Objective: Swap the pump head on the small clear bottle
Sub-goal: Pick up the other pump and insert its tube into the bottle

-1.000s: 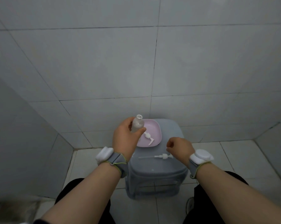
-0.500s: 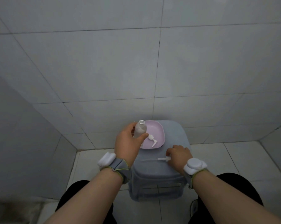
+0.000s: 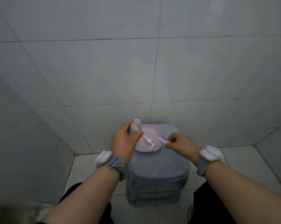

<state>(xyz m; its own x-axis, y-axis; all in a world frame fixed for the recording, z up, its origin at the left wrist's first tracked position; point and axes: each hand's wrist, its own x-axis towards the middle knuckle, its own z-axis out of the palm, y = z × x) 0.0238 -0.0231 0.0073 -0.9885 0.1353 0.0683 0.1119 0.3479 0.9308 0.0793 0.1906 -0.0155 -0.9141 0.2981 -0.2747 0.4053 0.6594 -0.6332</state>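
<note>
Bottle [image 3: 135,129] stands open-necked at the stool's [image 3: 159,165] far-left edge, gripped by the left hand [image 3: 124,142]. Right hand [image 3: 180,143] pinches the new pump [image 3: 163,140]; old pump [image 3: 149,141] lies in the dish [image 3: 154,132]. Feed the tube straight into the neck, then screw gently.

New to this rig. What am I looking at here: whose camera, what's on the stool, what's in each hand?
There is no robot: a person works with bare hands, and the single wide-angle camera sits on their head, looking forward and down. Both wrists carry grey straps with white units. The surface is a grey plastic stool in a tiled corner. On it lies a pink dish holding one white pump head. The left hand grips the small clear bottle, upright with its neck open. The right hand pinches a second pump head, its tube pointing toward the bottle, above the dish's right edge.
</note>
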